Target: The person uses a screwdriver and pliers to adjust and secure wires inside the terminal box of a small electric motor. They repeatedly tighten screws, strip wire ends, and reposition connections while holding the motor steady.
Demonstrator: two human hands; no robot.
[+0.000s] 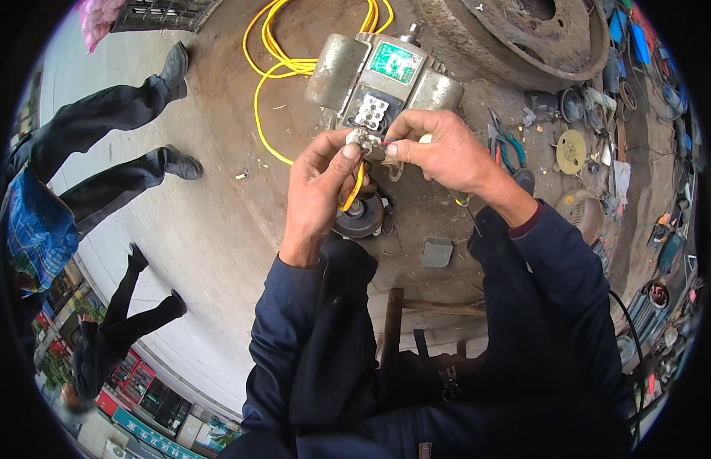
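Note:
My left hand [321, 183] is closed in a pinch around the end of a yellow cable [354, 190] and a small whitish metal piece [363, 141] at its fingertips. Opposite it, my right hand [443, 153] pinches a thin red wire [388, 141] between thumb and forefinger. A slim shaft [475, 222] with a yellowish part pokes out below the right palm, likely a screwdriver tucked in it. Just beyond both hands lies a grey electric motor [344, 73] with a green plate [395, 62] and a white terminal block [372, 112] on top.
Coiled yellow cable [275, 46] lies behind the motor. A rusty wheel [516, 53] stands far right, with pliers [510, 145], a yellow disc [570, 151] and scattered parts nearby. A dark round part [361, 219] and grey lid [437, 252] are close by. Two people's legs [118, 111] show left.

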